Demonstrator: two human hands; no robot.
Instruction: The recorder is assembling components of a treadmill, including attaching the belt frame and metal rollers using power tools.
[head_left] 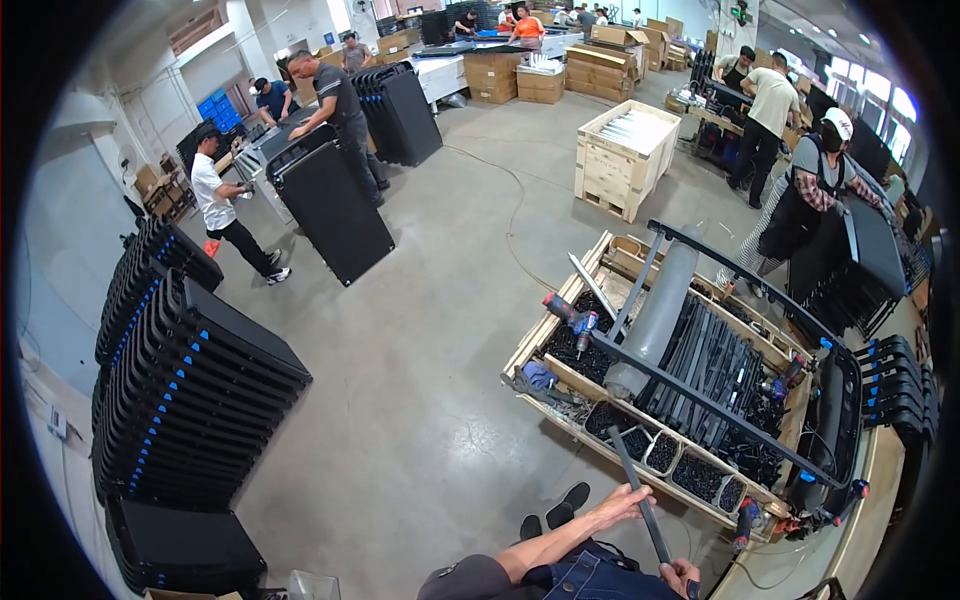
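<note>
Two hands show, the left hand (622,503) and the right hand (681,574), both on one dark bar (640,497). One wooden crate (560,380) holds one grey tube (655,315) and two drills (572,314). One pale crate (625,155) stands farther off. Roughly a dozen people (225,205) work around the hall; the far ones blur together.

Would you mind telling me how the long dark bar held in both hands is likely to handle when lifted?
The dark bar looks straight and unbent between the left hand and right hand, so probably stiff. It is slim, so likely light. Being long, its free end may swing toward the wooden crate.
</note>
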